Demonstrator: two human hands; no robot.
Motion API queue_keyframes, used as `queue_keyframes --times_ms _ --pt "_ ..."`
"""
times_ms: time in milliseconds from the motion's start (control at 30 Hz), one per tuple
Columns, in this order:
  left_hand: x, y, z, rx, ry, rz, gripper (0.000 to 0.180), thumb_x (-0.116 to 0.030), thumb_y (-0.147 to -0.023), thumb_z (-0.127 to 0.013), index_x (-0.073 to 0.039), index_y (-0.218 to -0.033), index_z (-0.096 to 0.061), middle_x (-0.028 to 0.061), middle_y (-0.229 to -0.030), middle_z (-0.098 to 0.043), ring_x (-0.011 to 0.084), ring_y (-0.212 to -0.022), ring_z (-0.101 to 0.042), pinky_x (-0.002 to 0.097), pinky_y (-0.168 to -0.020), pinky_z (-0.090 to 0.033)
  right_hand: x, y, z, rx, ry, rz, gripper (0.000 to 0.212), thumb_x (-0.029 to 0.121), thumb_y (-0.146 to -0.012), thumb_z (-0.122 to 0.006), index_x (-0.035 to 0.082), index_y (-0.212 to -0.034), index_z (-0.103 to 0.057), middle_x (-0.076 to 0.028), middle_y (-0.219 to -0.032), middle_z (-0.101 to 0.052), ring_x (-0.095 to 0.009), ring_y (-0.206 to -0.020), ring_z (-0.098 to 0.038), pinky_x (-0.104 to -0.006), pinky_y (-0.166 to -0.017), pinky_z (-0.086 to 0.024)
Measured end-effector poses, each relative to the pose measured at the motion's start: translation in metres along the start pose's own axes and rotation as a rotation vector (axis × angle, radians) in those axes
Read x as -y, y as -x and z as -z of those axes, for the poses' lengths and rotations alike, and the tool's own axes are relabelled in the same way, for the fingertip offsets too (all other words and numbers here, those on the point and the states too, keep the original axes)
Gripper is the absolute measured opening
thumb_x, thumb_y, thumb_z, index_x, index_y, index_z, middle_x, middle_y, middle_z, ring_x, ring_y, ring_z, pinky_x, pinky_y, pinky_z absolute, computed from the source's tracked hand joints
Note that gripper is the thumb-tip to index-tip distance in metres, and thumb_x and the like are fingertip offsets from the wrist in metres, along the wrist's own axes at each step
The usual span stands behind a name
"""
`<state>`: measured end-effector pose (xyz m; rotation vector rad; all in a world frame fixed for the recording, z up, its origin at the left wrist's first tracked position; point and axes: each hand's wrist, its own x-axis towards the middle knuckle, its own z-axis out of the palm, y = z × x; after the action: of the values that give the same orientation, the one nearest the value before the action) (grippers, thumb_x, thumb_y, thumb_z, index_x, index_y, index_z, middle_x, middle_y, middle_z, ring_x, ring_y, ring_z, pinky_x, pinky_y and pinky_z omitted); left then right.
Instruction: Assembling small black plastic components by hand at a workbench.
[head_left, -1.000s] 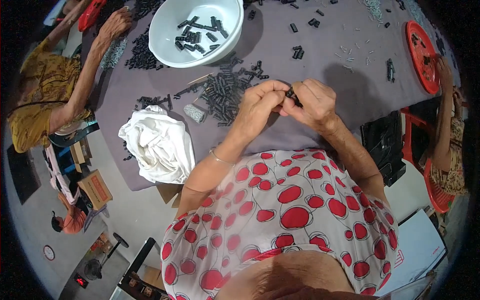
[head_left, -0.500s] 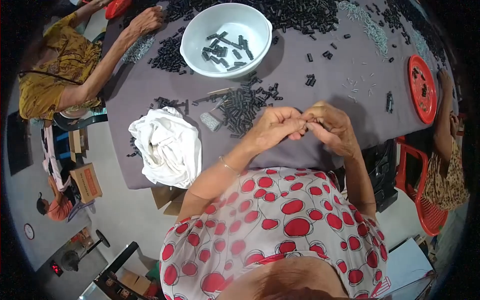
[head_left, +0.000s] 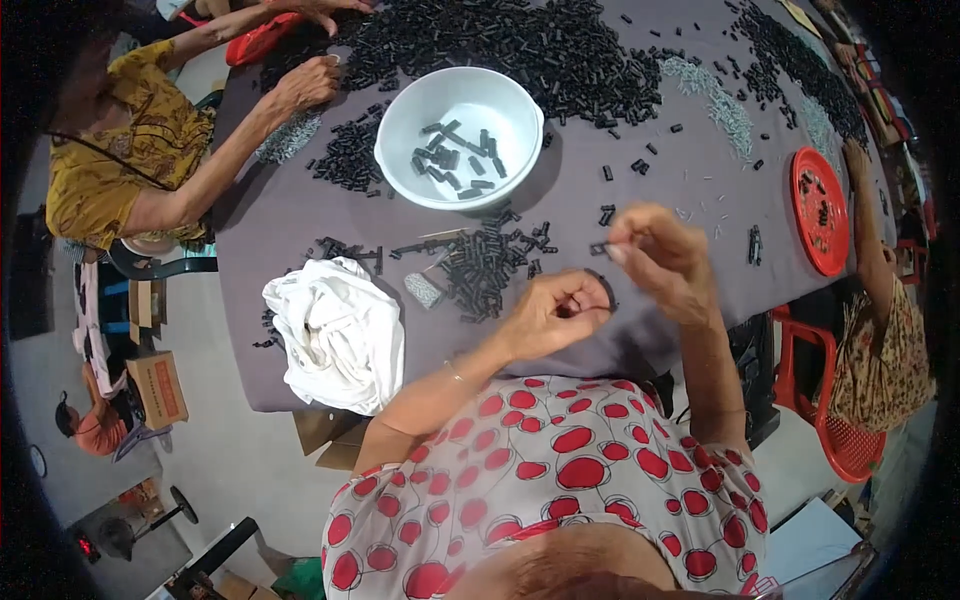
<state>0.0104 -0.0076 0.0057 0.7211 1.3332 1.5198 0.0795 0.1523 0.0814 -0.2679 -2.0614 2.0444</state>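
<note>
Head view, looking down on a grey table point(head_left: 300, 210): a person in a white top with red dots works over heaps of small black pieces. The right hand point(head_left: 660, 262), lifted above the tabletop, pinches a small black piece point(head_left: 598, 248) between thumb and fingertips. The left hand point(head_left: 553, 312) is curled into a loose fist just beside it, lower and nearer the body; what it grips cannot be made out. A pile of black pieces point(head_left: 482, 272) lies just left of both hands, with a crumpled white cloth point(head_left: 335, 332) at the near table edge. Beyond the pile stands a white bowl point(head_left: 405, 120) holding more black pieces. A red tray point(head_left: 805, 235) rests at the right, where another person's arm reaches in. At the far left, a person in a yellow top has a hand on the table.
</note>
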Motion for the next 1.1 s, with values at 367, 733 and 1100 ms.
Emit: queue_keyframes --times_ms 367,733,1100 --pt "-0.017 -0.01 0.003 0.04 -0.408 -0.377 0.019 -0.01 -0.066 -0.07 -0.005 -0.08 -0.057 0.005 -0.08 -0.058 0.0189 -0.076 -0.054 0.0277 -0.061 -0.043 -0.031 -0.073 0.04 -0.422 0.525 0.255 0.017 0.007 -0.08 -0.06 0.002 -0.096 -0.061 -0.008 -0.092 -0.062 -0.013 -0.078 -0.06 -0.0272 -0.066 -0.049" --pt "-0.008 -0.013 0.004 -0.028 -0.439 -0.46 0.021 -0.009 -0.067 -0.069 -0.005 -0.084 -0.058 0.0054 -0.087 -0.059 0.021 -0.083 -0.053 0.0299 -0.068 -0.043 -0.077 -0.065 0.024 -0.182 1.195 0.125 0.017 0.015 -0.075 -0.06 0.004 -0.088 -0.056 -0.014 -0.081 -0.057 -0.034 -0.076 -0.057 -0.0416 -0.066 -0.046" --pt "-0.002 -0.013 0.006 -0.155 0.412 -0.144 0.016 -0.008 -0.089 -0.053 0.001 -0.102 -0.049 0.0086 -0.094 -0.057 0.0122 -0.078 -0.056 0.0257 -0.071 -0.047 -0.046 -0.007 0.007 -0.107 0.6 0.388 0.028 -0.002 -0.07 -0.061 0.005 -0.097 -0.054 -0.01 -0.083 -0.055 -0.025 -0.068 -0.057 -0.0329 -0.061 -0.048"
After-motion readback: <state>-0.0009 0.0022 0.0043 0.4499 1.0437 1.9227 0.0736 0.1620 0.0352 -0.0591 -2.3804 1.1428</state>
